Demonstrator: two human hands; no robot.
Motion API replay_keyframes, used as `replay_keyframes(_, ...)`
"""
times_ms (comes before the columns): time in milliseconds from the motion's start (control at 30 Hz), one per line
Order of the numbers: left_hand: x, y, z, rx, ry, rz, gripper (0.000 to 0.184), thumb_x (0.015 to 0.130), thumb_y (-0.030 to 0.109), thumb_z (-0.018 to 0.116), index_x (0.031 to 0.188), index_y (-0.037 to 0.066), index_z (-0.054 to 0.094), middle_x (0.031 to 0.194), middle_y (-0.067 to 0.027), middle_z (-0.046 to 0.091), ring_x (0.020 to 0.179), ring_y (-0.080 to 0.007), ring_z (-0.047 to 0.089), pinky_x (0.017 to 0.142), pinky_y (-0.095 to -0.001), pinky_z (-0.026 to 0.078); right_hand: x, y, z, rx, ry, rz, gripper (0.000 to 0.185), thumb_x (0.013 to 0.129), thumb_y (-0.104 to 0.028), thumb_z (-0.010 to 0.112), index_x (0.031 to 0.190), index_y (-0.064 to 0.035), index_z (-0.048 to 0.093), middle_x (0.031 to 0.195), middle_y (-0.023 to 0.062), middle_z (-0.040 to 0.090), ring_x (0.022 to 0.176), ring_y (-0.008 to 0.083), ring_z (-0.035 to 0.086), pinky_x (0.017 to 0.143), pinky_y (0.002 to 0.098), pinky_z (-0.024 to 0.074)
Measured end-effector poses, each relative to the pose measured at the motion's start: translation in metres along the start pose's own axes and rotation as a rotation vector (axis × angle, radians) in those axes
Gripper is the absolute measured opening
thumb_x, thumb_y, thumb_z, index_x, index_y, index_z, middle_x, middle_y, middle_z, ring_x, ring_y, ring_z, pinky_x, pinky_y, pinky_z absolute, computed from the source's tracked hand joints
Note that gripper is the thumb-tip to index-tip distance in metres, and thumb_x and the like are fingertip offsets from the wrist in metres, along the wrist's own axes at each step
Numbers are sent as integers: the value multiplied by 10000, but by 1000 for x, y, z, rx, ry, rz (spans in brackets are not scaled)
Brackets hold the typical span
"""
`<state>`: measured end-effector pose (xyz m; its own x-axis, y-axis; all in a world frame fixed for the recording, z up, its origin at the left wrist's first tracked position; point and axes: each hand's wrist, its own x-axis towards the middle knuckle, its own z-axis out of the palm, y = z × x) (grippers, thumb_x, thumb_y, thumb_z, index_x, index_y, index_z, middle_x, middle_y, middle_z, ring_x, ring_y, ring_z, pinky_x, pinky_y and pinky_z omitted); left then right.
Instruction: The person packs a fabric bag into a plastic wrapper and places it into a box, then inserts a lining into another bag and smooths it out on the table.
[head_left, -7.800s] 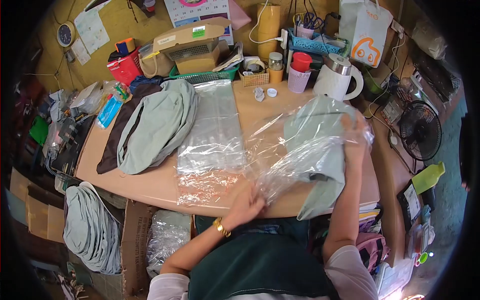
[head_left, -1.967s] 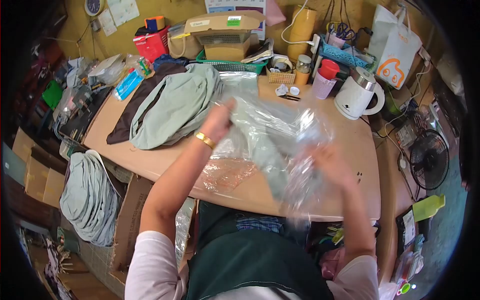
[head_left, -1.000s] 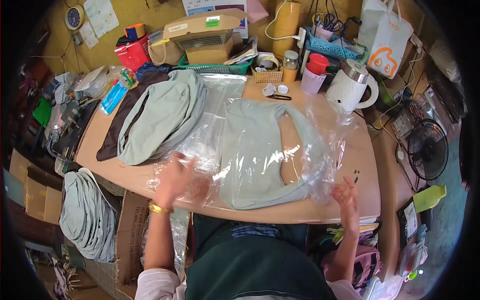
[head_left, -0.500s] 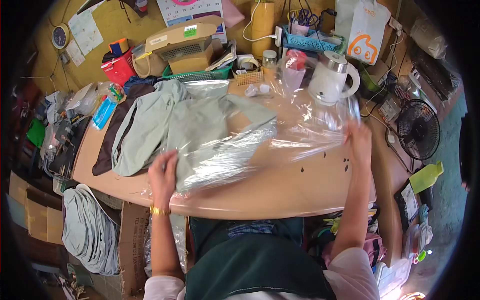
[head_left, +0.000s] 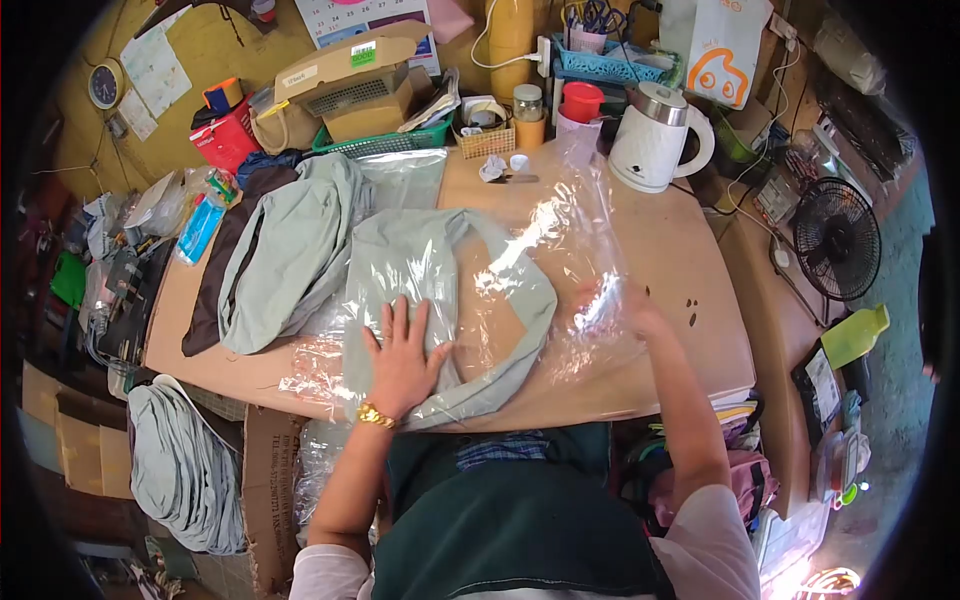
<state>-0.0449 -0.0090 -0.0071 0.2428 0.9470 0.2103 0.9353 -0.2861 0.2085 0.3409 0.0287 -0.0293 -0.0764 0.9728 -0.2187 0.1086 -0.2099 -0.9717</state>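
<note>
A folded pale green fabric piece with a looped strap [head_left: 400, 260] lies inside a clear plastic bag [head_left: 560, 225] on the brown table. My left hand [head_left: 403, 360] rests flat on the bagged fabric, fingers spread. At the bag's right part is my right hand [head_left: 635, 308], smeared by motion, so its fingers cannot be made out. Left of the bag, another pale green fabric piece [head_left: 290, 240] lies over dark brown fabric [head_left: 205, 318]. More clear plastic bags [head_left: 410, 180] lie flat, partly under the bagged piece.
A white kettle [head_left: 648, 140], a red-lidded cup [head_left: 580, 102] and a small basket [head_left: 485, 140] stand at the table's back. A black fan [head_left: 836, 240] is at right. Stacked pale green fabric [head_left: 185, 470] hangs at lower left, beside a cardboard box [head_left: 270, 490].
The bagged fabric, lifted and creased half a second ago, now lies flatter. My left hand has moved from its left edge onto it. My right hand has moved left and down.
</note>
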Motion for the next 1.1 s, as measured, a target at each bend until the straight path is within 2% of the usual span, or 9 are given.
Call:
replay_keyframes(200, -6, 0, 14, 73, 22, 20, 683, 911, 481, 510, 1471, 122, 353, 1546, -200, 237, 1428, -417, 190, 1088, -690, 88, 28, -81, 72, -359, -285, 443, 477, 941, -418, 558, 1071, 38, 615, 914, 148, 667, 866, 189, 660, 722, 341, 543)
replay_keyframes(300, -6, 1, 10, 59, 7, 18, 679, 903, 465, 522, 1463, 116, 364, 1548, -202, 230, 1429, -420, 184, 1085, -694, 86, 34, -69, 83, -684, -271, 26, 377, 937, -356, 557, 998, 4, 651, 917, 156, 676, 799, 225, 694, 664, 339, 552)
replay_keyframes(400, -6, -3, 14, 73, 0, 21, 677, 898, 458, 529, 1458, 111, 370, 1547, -205, 226, 1429, -426, 180, 1085, -696, 83, 51, -35, 76, -1311, 246, -614, 209, 883, -202, 594, 999, -37, 650, 896, 168, 678, 813, 272, 702, 676, 379, 557)
replay_keyframes(467, -5, -3, 15, 69, -7, 18, 682, 894, 458, 534, 1458, 110, 369, 1549, -205, 221, 1429, -428, 177, 1085, -697, 81, 25, -82, 101, -1475, 208, -274, 254, 805, -64, 613, 1058, -53, 615, 982, 159, 667, 918, 322, 674, 794, 416, 535)
replay_keyframes(600, -4, -3, 10, 41, -56, 14, 741, 875, 509, 547, 1468, 111, 353, 1558, -202, 200, 1436, -426, 157, 1083, -704, 68, 16, -105, 116, -1400, 235, 38, 329, 804, -86, 659, 1115, -36, 565, 1100, 167, 632, 1102, 325, 601, 936, 455, 468)
replay_keyframes(667, -2, -4, 5, 31, -71, 10, 778, 863, 545, 548, 1475, 113, 341, 1561, -201, 195, 1440, -426, 144, 1082, -705, 64, -9, -115, 114, -1269, 276, -551, 381, 831, -157, 674, 1165, -28, 544, 1216, 182, 584, 1224, 325, 516, 1025, 482, 404)
replay_keyframes(767, -2, -2, 9, 6, -95, -11, 841, 843, 604, 547, 1487, 114, 320, 1566, -199, 183, 1446, -427, 119, 1080, -707, 52, -49, -94, 113, -749, -303, -456, 425, 834, -185, 666, 1210, -20, 559, 1198, 178, 602, 1258, 348, 469, 1077, 488, 335)
replay_keyframes(967, -7, 3, -5, -6, -180, -42, 899, 823, 653, 542, 1488, 95, 310, 1567, -212, 169, 1453, -427, 88, 1081, -705, 31, -96, -105, 83, -1306, -861, -260, 298, 838, -54, 569, 1131, -33, 624, 1167, 224, 599, 1157, 363, 543, 1000, 457, 406)
replay_keyframes(1100, -13, 42, -42, 81, -258, 215, 966, 794, 697, 550, 1480, 61, 310, 1561, -231, 165, 1456, -430, 69, 1079, -707, 29, -71, -123, 99, -1021, -557, -475, 367, 789, -37, 604, 1155, -24, 586, 1148, 250, 579, 1117, 384, 547, 969, 421, 427)
